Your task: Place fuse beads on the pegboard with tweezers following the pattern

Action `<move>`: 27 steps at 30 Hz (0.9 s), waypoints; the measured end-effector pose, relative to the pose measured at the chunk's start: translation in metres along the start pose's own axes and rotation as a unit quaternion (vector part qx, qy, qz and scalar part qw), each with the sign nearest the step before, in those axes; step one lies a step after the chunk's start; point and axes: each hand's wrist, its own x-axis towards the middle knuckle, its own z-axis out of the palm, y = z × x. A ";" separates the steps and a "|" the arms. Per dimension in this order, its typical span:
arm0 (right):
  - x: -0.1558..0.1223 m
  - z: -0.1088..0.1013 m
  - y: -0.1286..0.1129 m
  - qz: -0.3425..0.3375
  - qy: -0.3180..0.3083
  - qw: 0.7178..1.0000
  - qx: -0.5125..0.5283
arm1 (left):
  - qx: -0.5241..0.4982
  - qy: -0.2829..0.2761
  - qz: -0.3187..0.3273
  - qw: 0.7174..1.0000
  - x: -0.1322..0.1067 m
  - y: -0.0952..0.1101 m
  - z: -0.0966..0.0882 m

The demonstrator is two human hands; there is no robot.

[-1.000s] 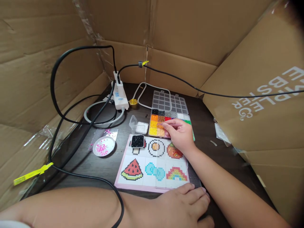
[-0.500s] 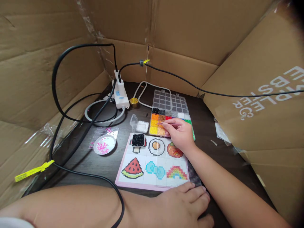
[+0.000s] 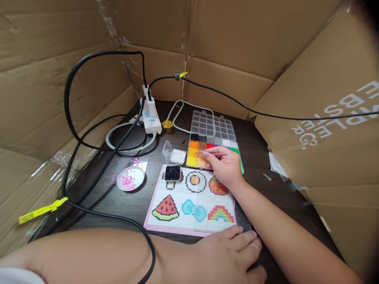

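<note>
My right hand [image 3: 225,163] pinches a pair of thin pink tweezers [image 3: 217,154], its tips over the yellow and tan compartments of a bead box [image 3: 193,161]. The box is sorted by colour, and its clear lid [image 3: 211,124] lies folded back. My left hand [image 3: 233,248] rests flat, fingers spread, at the near right edge of the pattern sheet [image 3: 174,197]. A clear pegboard [image 3: 204,225] lies over the sheet's right part and reaches under my right forearm. On the sheet's upper left stands a small tub of black beads [image 3: 172,173].
A white dish [image 3: 130,179] of pink and white beads overlaps another pegboard [image 3: 118,165] at left. Behind are an open clear case [image 3: 177,157], a gold cup [image 3: 167,126] and a power strip [image 3: 151,118]. Black cables [image 3: 112,157] loop across the left. Cardboard walls [image 3: 231,47] surround the table.
Both hands stay nearly where they were, the right one still holding the tweezers over the bead box. Only the camera view has shifted slightly.
</note>
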 end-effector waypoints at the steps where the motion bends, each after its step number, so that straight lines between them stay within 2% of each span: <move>1: 0.000 0.000 0.000 0.000 -0.001 1.000 -0.002 | 0.002 0.000 -0.001 1.000 0.000 0.000 0.000; 16: -0.001 0.000 -0.002 -0.003 0.005 1.000 -0.007 | -0.011 0.002 -0.011 1.000 -0.003 0.003 0.004; 27: -0.001 -0.002 0.002 -0.015 0.007 1.000 0.006 | -0.028 -0.020 -0.009 0.999 -0.003 0.003 -0.006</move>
